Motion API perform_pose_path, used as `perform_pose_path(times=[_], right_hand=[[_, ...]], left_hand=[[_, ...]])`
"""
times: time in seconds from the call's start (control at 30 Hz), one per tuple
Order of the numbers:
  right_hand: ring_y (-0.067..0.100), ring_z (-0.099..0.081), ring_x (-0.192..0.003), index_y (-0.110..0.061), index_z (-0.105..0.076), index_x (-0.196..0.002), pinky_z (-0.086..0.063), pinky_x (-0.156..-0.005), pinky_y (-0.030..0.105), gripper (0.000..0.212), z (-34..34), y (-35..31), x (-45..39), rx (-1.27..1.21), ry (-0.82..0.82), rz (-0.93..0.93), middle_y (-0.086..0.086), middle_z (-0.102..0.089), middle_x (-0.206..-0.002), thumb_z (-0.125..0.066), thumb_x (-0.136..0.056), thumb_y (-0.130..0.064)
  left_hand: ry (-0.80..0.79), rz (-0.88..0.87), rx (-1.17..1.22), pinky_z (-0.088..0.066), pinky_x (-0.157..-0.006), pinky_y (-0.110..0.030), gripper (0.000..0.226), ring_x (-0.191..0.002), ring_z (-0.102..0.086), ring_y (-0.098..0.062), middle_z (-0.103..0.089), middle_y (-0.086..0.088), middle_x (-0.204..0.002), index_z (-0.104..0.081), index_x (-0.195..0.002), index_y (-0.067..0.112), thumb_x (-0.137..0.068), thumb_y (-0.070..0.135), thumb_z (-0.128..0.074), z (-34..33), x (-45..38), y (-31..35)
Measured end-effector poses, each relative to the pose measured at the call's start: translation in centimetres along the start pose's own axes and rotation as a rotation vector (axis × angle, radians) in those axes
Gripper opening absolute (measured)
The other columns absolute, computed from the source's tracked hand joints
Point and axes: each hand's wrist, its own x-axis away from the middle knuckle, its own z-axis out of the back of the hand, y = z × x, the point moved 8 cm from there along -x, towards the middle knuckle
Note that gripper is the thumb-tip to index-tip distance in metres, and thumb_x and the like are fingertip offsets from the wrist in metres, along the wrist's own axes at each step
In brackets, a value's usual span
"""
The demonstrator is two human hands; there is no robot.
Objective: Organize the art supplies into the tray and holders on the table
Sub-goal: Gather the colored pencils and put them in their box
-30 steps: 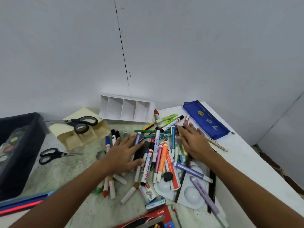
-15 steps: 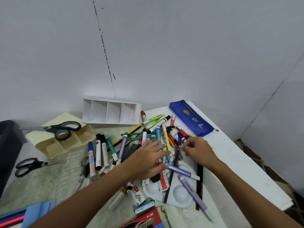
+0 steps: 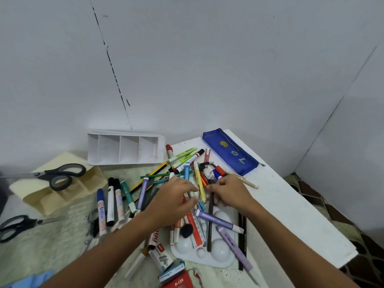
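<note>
White holder: we see the white divided holder (image 3: 124,149) lying on its side at the back of the surface (image 3: 291,208), against the wall, its four compartments bare.
Cream holder: over on the left, the cream holder (image 3: 52,194) is tipped over too, with grey-handled scissors (image 3: 56,176) resting across it.
Paint palette: we've got the white palette (image 3: 207,254) near the front, and a purple marker (image 3: 218,220), a dark pencil (image 3: 210,225) and an orange-labelled tube (image 3: 194,230) lie over its wells.
Pile: the heap of markers and pens (image 3: 187,175) sits mid-surface, between the holders and the palette, everything crisscrossed.
Left hand: our left hand (image 3: 174,201) is down in the pile, fingers curled over the pens; whether they grip one, we cannot tell.
Right hand: our right hand (image 3: 227,192) is right beside it, fingers bent onto the pile by a yellow highlighter (image 3: 199,185); hold unclear as well.
Row on the left: a blue-capped marker (image 3: 101,210), a black marker (image 3: 110,201) and a teal marker (image 3: 127,194) lie side by side.
Pencil case: the blue pencil case (image 3: 230,151) lies at the back right corner.
Black scissors: a second pair (image 3: 18,225) lies at the left edge.
</note>
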Motion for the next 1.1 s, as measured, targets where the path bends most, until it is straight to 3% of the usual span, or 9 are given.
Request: perform_pose_path(times=[0.13, 0.23, 0.3, 0.4, 0.47, 0.57, 0.7, 0.9, 1.1], right_hand=[[0.015, -0.050, -0.041, 0.000, -0.067, -0.074, -0.035, -0.039, 0.021, 0.027, 1.1, -3.0, -0.3, -0.384, -0.014, 0.120, 0.008, -0.061, -0.057, -0.066, -0.091, -0.021], [0.016, -0.050, -0.043, -0.007, -0.066, -0.068, -0.035, -0.039, 0.022, 0.026, 1.6, -5.3, -0.8, -0.489, -0.006, 0.209, 0.010, -0.060, -0.059, -0.067, -0.091, -0.020], [0.016, -0.052, -0.045, -0.011, -0.066, -0.072, -0.037, -0.039, 0.022, 0.023, 1.8, -6.5, -1.3, -0.504, -0.021, 0.252, 0.010, -0.064, -0.063, -0.065, -0.093, -0.021], [0.015, -0.056, -0.048, -0.014, -0.067, -0.086, -0.040, -0.041, 0.021, 0.013, 3.0, -6.2, -2.5, -0.392, 0.037, 0.241, 0.008, -0.067, -0.069, -0.061, -0.095, -0.021], [0.008, -0.057, -0.049, -0.016, -0.067, -0.085, -0.047, -0.047, 0.020, 0.010, 3.8, -4.8, -3.6, -0.088, 0.111, 0.196, 0.004, -0.068, -0.073, -0.063, -0.093, -0.017], [0.014, -0.064, -0.076, -0.016, -0.069, -0.082, -0.056, -0.072, 0.033, 0.012, 4.6, -2.2, -4.8, 0.249, 0.205, 0.113, 0.001, -0.068, -0.087, -0.061, -0.088, -0.011], [0.022, -0.063, -0.086, -0.015, -0.072, -0.086, -0.048, -0.071, 0.030, 0.015, 7.1, 0.0, -5.2, 0.366, 0.341, 0.036, 0.001, -0.067, -0.089, -0.058, -0.087, -0.010], [0.018, -0.060, -0.084, -0.024, -0.070, -0.080, -0.044, -0.069, 0.028, 0.012, 7.8, 1.7, -5.3, 0.484, 0.251, -0.001, -0.008, -0.060, -0.082, -0.065, -0.086, -0.015], [0.018, -0.061, -0.083, -0.025, -0.072, -0.078, -0.051, -0.074, 0.030, 0.015, 9.7, 4.2, -4.9, 0.410, 0.172, -0.021, -0.004, -0.063, -0.082, -0.072, -0.080, -0.010]], left_hand=[[0.079, 0.267, 0.491, -0.050, -0.073, -0.012, 0.022, -0.087, -0.065, 0.000, -0.071, 0.008, -0.094, -0.065, -0.113, 0.020, -0.091, 0.020, -0.066, 0.3, -1.6, -0.4], [0.025, 0.358, 0.826, -0.059, -0.074, -0.031, 0.018, -0.077, -0.071, -0.017, -0.074, -0.007, -0.085, -0.062, -0.109, 0.016, -0.093, 0.008, -0.062, -0.5, -2.3, 0.4], [0.045, 0.368, 0.928, -0.058, -0.063, -0.035, 0.016, -0.065, -0.066, -0.021, -0.071, -0.010, -0.080, -0.062, -0.108, 0.007, -0.097, 0.001, -0.054, -0.4, -2.4, 0.6], [0.141, 0.443, 0.985, -0.044, -0.050, -0.023, 0.020, -0.054, -0.054, -0.012, -0.066, -0.005, -0.073, -0.061, -0.110, 0.005, -0.099, -0.001, -0.046, 0.4, -2.1, -0.8], [0.194, 0.509, 1.014, -0.039, -0.047, -0.021, 0.020, -0.051, -0.048, -0.009, -0.065, -0.003, -0.071, -0.059, -0.110, 0.007, -0.099, -0.001, -0.044, 1.1, -1.7, -2.2], [0.196, 0.554, 1.028, -0.038, -0.046, -0.020, 0.020, -0.049, -0.046, -0.008, -0.065, -0.002, -0.069, -0.059, -0.109, 0.007, -0.100, 0.001, -0.042, 1.3, -1.3, -3.4], [0.186, 0.583, 1.048, -0.036, -0.046, -0.020, 0.020, -0.049, -0.045, -0.008, -0.065, -0.003, -0.069, -0.059, -0.108, 0.007, -0.101, 0.000, -0.042, 0.7, -1.2, -3.8], [0.144, 0.624, 1.110, -0.036, -0.044, -0.020, 0.019, -0.049, -0.050, -0.011, -0.068, -0.005, -0.072, -0.059, -0.110, 0.005, -0.100, 0.000, -0.044, -1.0, -2.5, -3.2], [0.004, 0.691, 1.090, -0.037, -0.041, -0.019, 0.018, -0.069, -0.070, -0.017, -0.071, -0.010, -0.108, -0.061, -0.106, 0.005, -0.098, 0.001, -0.045, -3.2, -3.2, -2.3]])
